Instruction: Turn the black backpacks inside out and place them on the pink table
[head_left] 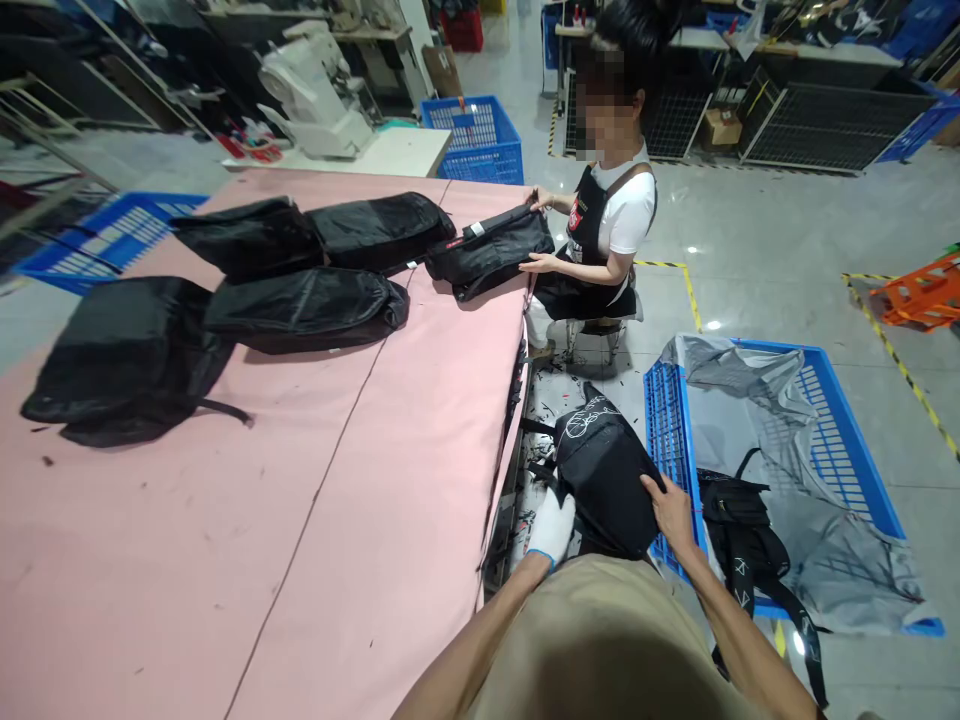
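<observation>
Lifting a black bag [604, 470] off the floor beside the pink table's [360, 520] right edge, between table and blue crate [840, 450]. Left hand [551, 525], in a white glove, cupped against the bag's lower left side; right hand [671, 510], bare, fingers spread flat on its right edge, neither fist closed. Bag held low, just above the lap, white print facing up. Judging by the four bags [300, 310] lying at the table's far left, next calling for a firmer two-handed grip and a swing up over the table's edge. Co-worker [611, 215] handling another bag [491, 250] at the far right corner.
</observation>
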